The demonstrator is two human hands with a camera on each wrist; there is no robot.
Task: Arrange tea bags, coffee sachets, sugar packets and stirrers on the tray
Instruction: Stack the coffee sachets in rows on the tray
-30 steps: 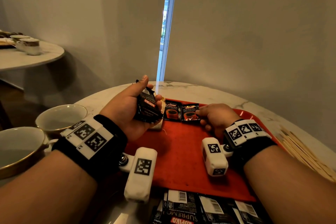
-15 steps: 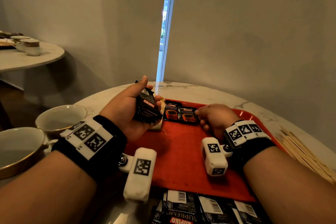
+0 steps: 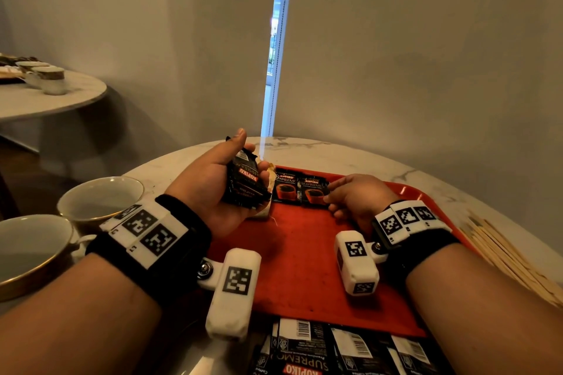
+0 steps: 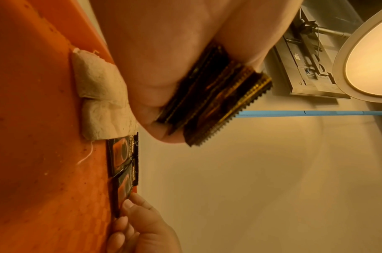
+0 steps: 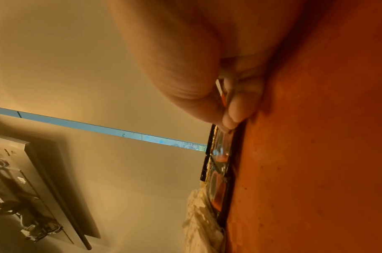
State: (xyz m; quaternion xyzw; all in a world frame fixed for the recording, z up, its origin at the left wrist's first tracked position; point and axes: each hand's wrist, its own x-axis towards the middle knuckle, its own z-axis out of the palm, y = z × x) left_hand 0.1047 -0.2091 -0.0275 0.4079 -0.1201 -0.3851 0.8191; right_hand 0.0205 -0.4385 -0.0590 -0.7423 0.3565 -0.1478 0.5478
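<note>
A red tray (image 3: 304, 253) lies on the marble table. My left hand (image 3: 253, 155) is raised over the tray's far left corner and grips a stack of black coffee sachets (image 3: 245, 184) (image 4: 216, 102). Two coffee sachets lie side by side at the tray's far edge, the left one (image 3: 285, 189) and the right one (image 3: 313, 190). My right hand (image 3: 329, 196) rests on the tray and pinches the right sachet's edge (image 5: 218, 154). White tea bags (image 4: 99, 95) lie on the tray beneath my left hand, mostly hidden in the head view.
Wooden stirrers (image 3: 502, 256) lie on the table right of the tray. More coffee sachets (image 3: 335, 350) lie off the tray's near edge. Two cups (image 3: 100, 201) (image 3: 27, 250) stand left of it. A second table is at far left.
My right hand has slid the right sachet slightly left, closer to the other one. My left hand with its stack has hardly moved.
</note>
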